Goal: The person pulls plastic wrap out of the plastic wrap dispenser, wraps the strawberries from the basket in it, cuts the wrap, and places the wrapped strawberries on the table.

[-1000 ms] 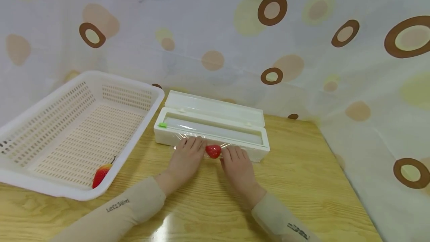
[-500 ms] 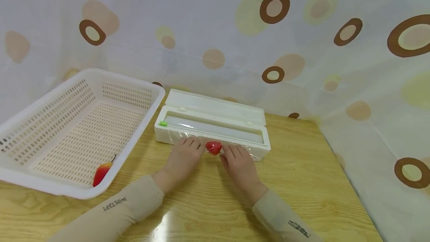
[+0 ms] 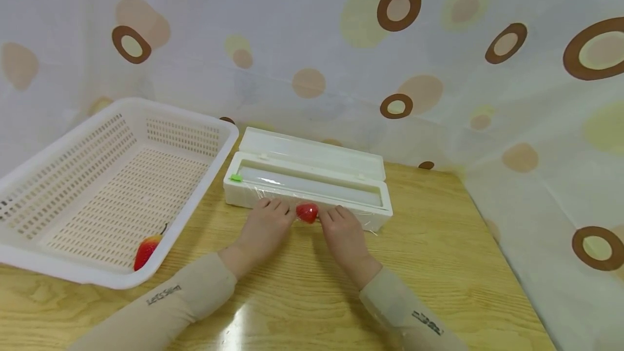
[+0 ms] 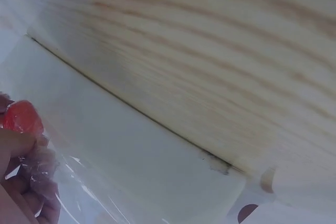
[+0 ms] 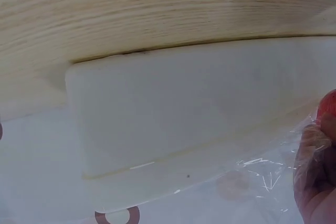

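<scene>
A red strawberry point(image 3: 307, 213), wrapped in clear cling film, is held between the two hands in front of the white cling film box point(image 3: 312, 177). Curled fingers of the left hand point(image 3: 265, 227) pinch the gathered film point(image 4: 43, 167) on the strawberry's left side, as the left wrist view shows. On its other side, the right hand point(image 3: 345, 238) grips the film with bent fingers; in the right wrist view the strawberry point(image 5: 328, 104) is partly cut off at the edge. Film stretches from the box's front to the hands. The fingertips are partly hidden in the head view.
The box lid point(image 3: 312, 148) stands open at the back, with a film roll point(image 3: 312, 186) inside and a green slider point(image 3: 236, 177) at the left end. A white perforated basket point(image 3: 205, 191) on the left holds another strawberry point(image 3: 146, 252). A patterned curtain point(image 3: 312, 47) hangs behind.
The strawberry and both hands have shifted very slightly toward the box, and the strawberry appears turned a little. Both hands keep their hold on the film. Basket and box look unmoved.
</scene>
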Motion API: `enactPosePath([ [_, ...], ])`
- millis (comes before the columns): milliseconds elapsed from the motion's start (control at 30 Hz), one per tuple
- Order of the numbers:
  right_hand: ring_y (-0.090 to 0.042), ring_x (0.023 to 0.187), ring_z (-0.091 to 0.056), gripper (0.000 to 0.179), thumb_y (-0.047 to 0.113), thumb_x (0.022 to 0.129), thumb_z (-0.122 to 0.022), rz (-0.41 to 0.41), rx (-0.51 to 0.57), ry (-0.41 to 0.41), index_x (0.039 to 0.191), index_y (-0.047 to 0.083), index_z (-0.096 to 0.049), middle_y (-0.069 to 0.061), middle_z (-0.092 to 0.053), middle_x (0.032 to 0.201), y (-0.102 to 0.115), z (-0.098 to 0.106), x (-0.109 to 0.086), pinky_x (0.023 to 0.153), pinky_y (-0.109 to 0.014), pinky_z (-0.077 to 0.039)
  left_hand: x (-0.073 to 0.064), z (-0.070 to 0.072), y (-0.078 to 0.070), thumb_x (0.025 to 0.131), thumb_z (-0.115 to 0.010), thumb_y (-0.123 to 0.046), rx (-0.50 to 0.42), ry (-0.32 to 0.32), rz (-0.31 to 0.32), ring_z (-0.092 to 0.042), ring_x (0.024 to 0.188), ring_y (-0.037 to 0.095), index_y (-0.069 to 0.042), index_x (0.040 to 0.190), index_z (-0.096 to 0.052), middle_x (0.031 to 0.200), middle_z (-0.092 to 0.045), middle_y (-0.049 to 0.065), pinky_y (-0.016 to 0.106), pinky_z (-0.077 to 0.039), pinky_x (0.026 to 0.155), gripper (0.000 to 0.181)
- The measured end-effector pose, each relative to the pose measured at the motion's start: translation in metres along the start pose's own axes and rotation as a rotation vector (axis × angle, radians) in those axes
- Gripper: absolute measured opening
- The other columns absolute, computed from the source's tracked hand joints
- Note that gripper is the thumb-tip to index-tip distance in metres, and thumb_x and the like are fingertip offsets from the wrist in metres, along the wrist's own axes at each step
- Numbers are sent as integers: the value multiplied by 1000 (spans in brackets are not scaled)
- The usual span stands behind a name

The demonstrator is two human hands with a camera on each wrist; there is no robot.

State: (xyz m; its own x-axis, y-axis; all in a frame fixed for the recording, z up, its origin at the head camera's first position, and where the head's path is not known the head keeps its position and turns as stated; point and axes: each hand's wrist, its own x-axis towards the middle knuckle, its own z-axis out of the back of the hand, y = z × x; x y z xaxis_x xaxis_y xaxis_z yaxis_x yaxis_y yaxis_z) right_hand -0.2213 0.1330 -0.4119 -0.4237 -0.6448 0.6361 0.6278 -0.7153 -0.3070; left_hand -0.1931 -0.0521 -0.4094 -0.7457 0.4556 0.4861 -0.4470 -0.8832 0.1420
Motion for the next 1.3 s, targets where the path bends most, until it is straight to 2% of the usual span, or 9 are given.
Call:
enactPosePath([
  [500, -20, 70, -59, 21, -8, 68, -68, 36, 20, 39, 85, 2, -65, -6, -67, 75, 3, -1, -8, 63, -26, -51, 1, 5, -3, 84, -66, -9, -61, 179, 29, -61, 94, 19, -12, 100, -68, 96, -66, 3, 31, -47, 82, 16],
  [600, -20, 68, -59, 20, -9, 69, -68, 54, 20, 15, 85, 2, -65, -6, -67, 74, 2, -1, -10, 62, -26, -50, -1, 5, -2, 86, -65, -11, -151, 199, 85, -61, 96, 20, -11, 101, -69, 98, -67, 4, 35, -47, 86, 16],
  [667, -20, 68, -59, 20, -8, 68, -69, 60, 16, 3, 84, 3, -64, -5, -66, 74, 2, -1, -11, 62, -26, -50, -1, 5, -1, 87, -62, -12, -282, 203, 174, -62, 98, 23, -10, 102, -69, 100, -68, 5, 38, -47, 88, 17],
  [733, -20, 68, -59, 19, -7, 67, -71, 65, 12, -5, 82, 3, -64, -5, -66, 73, 1, -1, -13, 62, -26, -50, -1, 7, 0, 87, -59, -13, -495, 200, 331, -61, 96, 24, -7, 106, -68, 105, -65, 8, 39, -50, 84, 21],
  [867, -19, 68, -58, 18, -7, 67, -69, 60, 16, -7, 80, 4, -63, -5, -65, 72, -1, -2, -16, 63, -26, -49, 3, 12, 6, 86, -56, -13, -793, 58, 697, -47, 111, 32, 3, 123, -51, 125, -45, 19, 43, -44, 91, 40],
  [967, -19, 69, -58, 18, -7, 68, -70, 56, 13, 7, 80, 5, -63, -4, -65, 73, -1, -2, -16, 63, -26, -49, 4, 15, 14, 87, -56, -13, -906, -34, 912, -29, 123, 39, 6, 135, -30, 135, -27, 27, 51, -34, 97, 57],
  [1100, -19, 71, -59, 18, -5, 69, -73, 50, 4, 46, 81, 5, -64, -4, -66, 75, 1, 1, -14, 64, -26, -50, 4, 15, 23, 93, -48, -14, -1151, -38, 1127, -33, 121, 37, 7, 139, -14, 136, -22, 27, 47, -36, 101, 61],
  [1200, -19, 71, -59, 18, -5, 70, -73, 45, 5, 65, 82, 5, -64, -4, -66, 75, 1, 3, -13, 64, -26, -50, 5, 14, 27, 94, -42, -12, -1283, -65, 1235, -49, 94, 24, 5, 137, -17, 114, -41, 17, 32, -46, 83, 52],
  [1300, -19, 72, -59, 18, -5, 70, -73, 45, 7, 74, 82, 5, -65, -4, -66, 76, 1, 3, -12, 64, -26, -51, 5, 13, 30, 93, -39, -7, -1340, -113, 1297, -42, 72, 14, 6, 129, -27, 89, -42, 5, 25, -37, 66, 40],
])
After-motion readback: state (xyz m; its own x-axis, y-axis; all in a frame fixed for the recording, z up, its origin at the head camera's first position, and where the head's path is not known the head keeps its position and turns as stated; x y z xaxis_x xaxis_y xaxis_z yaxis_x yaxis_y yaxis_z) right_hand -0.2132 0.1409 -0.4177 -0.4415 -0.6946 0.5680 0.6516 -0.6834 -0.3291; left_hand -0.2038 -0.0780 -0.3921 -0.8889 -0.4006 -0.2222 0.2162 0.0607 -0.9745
